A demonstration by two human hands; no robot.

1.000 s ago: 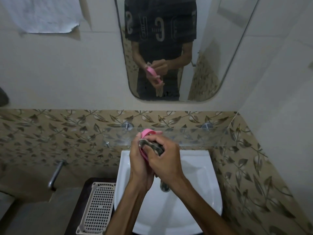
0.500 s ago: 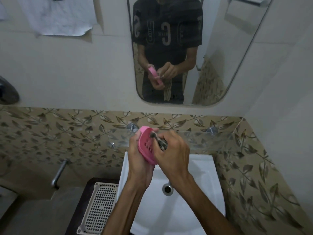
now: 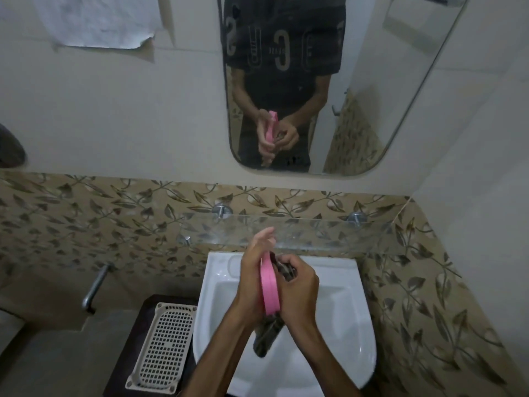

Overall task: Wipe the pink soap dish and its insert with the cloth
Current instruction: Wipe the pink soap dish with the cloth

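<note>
Over the white sink, my left hand (image 3: 253, 275) holds the pink soap dish (image 3: 270, 285) on edge, so only its thin rim faces me. My right hand (image 3: 300, 290) presses a dark patterned cloth (image 3: 267, 335) against the dish's right side. One end of the cloth hangs down below both hands and a bunch shows above my right fingers. The dish's inner face is hidden by my hands. The mirror (image 3: 329, 81) shows the same grip from the front.
A white perforated tray (image 3: 160, 348) lies on a dark stand left of the sink (image 3: 343, 310). A glass shelf (image 3: 315, 233) runs just behind my hands. A metal tap (image 3: 96, 286) sticks out of the tiled wall on the left. The right wall stands close.
The dish has turned from showing its slotted face to standing edge-on. Both hands have dropped lower over the sink, and the cloth's end now hangs below them.
</note>
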